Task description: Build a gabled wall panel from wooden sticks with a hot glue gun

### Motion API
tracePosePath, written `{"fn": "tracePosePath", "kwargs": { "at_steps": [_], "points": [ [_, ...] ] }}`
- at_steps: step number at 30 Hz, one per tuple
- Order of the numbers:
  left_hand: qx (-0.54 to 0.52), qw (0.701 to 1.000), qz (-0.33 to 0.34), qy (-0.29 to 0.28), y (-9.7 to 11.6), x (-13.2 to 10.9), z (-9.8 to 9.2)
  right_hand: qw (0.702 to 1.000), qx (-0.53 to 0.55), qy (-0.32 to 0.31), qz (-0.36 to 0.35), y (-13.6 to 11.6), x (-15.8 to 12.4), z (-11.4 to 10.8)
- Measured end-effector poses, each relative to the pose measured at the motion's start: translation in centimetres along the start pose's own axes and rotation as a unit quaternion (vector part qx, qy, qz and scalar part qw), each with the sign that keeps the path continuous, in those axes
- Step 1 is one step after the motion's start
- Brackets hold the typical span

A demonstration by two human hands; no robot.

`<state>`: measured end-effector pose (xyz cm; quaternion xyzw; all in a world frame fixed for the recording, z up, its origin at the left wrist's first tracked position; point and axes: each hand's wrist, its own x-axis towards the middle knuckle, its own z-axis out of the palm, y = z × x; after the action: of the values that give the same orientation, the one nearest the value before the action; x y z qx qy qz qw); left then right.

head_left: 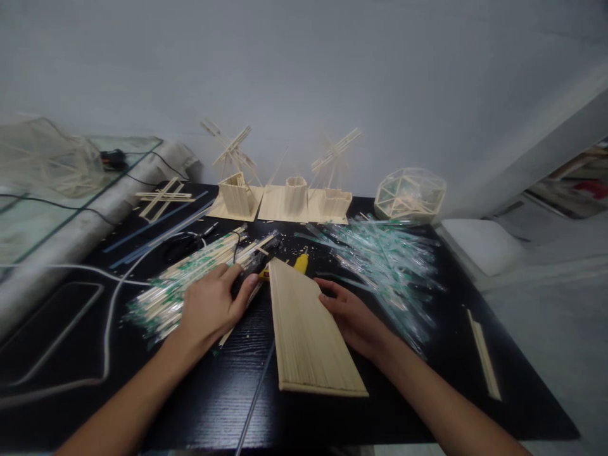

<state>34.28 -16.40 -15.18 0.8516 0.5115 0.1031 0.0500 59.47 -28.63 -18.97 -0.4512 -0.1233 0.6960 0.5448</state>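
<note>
My right hand [349,316] grips the right edge of a flat, pale wooden panel [311,335] made of thin strips. The panel is tilted up over the black table, wider at its near end. My left hand [211,301] is closed around the dark handle of what looks like a hot glue gun [301,263], whose yellow tip shows behind the panel's far end. Part of its body is hidden by the panel. Under and beside my left hand lies a pile of wooden sticks [190,272] in green-marked clear wrappers.
At the back stand windmill-like stick models [236,193] on wooden bases. Clear wrappers [380,253] are heaped right of centre, near a faceted stick frame [411,193]. Loose sticks [484,358] lie at right. A white cable [110,316] crosses the left side of the table [199,411].
</note>
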Motion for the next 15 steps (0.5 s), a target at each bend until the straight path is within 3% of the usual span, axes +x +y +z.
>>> {"fn": "tracePosePath", "kwargs": {
  "at_steps": [15],
  "points": [
    [-0.047, 0.998, -0.008, -0.028, -0.24, 0.49, 0.16, 0.999, 0.015, 0.013, 0.031, 0.60, 0.37, -0.03]
  ]
}}
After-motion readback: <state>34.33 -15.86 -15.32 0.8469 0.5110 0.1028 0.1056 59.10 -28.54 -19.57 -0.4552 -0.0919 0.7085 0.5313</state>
